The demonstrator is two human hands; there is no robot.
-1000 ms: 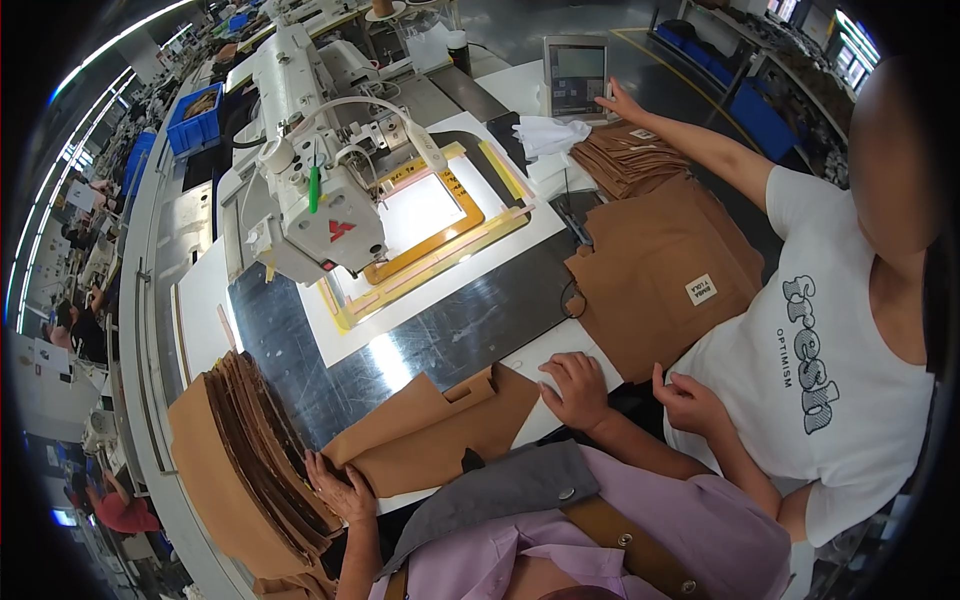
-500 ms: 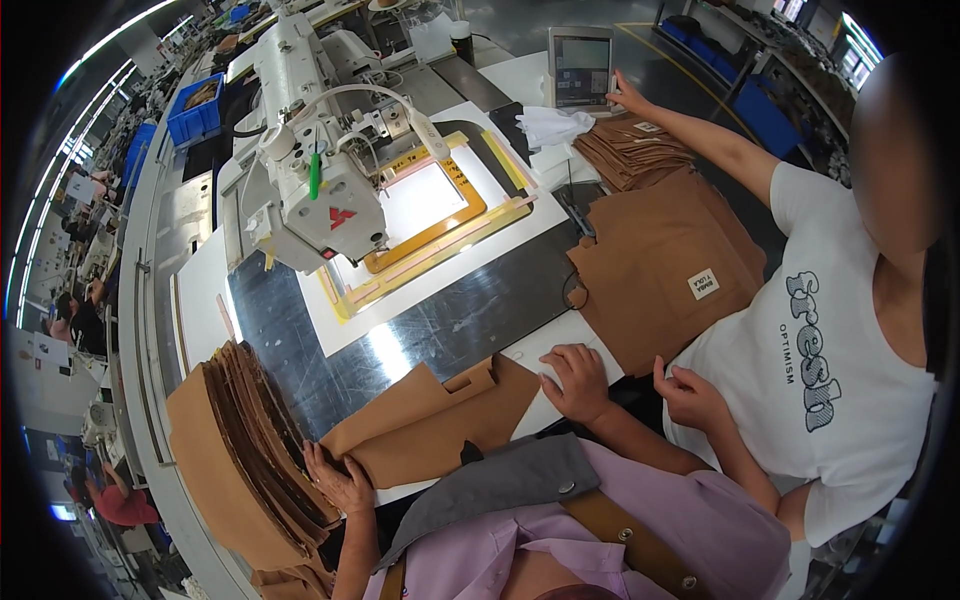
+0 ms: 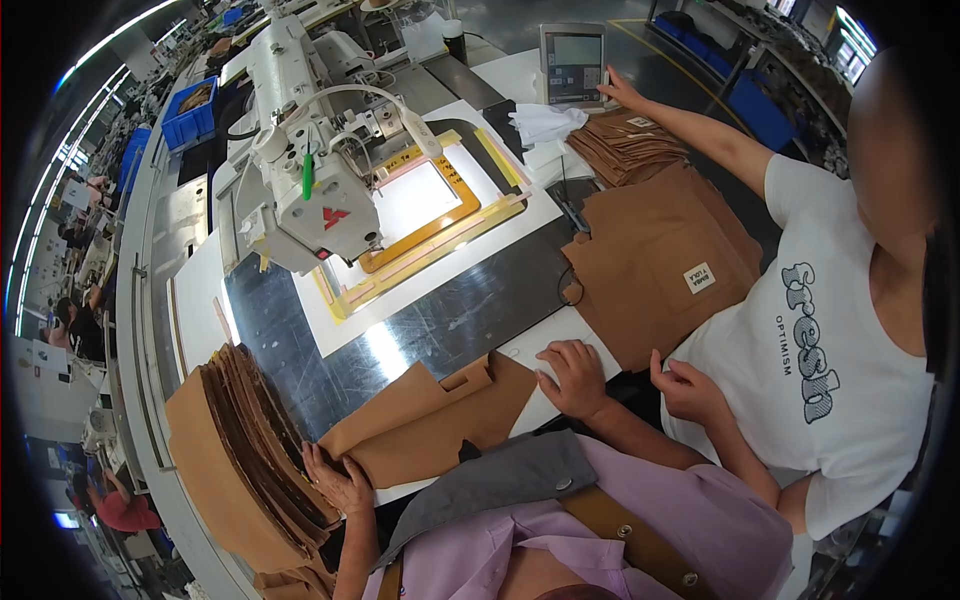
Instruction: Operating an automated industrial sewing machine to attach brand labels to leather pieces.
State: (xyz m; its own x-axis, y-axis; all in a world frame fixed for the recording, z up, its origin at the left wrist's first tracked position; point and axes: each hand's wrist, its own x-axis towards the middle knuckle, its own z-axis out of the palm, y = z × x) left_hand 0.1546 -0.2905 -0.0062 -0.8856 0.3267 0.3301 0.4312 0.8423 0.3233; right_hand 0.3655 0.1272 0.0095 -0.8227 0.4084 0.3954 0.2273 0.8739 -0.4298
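My left hand (image 3: 338, 482) rests with spread fingers between a tall stack of brown cut fabric pieces (image 3: 215, 445) and a single brown fabric panel (image 3: 440, 418) in front of me. Its fingertips touch the stack's edge, and its thumb side lies by the panel. The panel is flat, with a folded strip along its far edge. To the right of it, my right hand (image 3: 573, 380) lies palm down on the white table edge (image 3: 535, 412), fingers loosely bent and holding nothing visible. Beyond the panel stands a sewing machine (image 3: 310, 190) over a yellow-edged clamp frame (image 3: 430, 245).
At the right, a co-worker in a white T-shirt touches a screen panel (image 3: 573, 65) with one hand (image 3: 622, 88); the other hand (image 3: 690, 392) is near a stack of brown panels (image 3: 655, 265). Folded brown pieces (image 3: 625, 145), white cloth (image 3: 545, 124) and a blue bin (image 3: 190, 112) lie farther back.
The whole view has shifted slightly. Both my hands stay where they were on the fabric and table, and the co-worker's hand remains at the screen panel.
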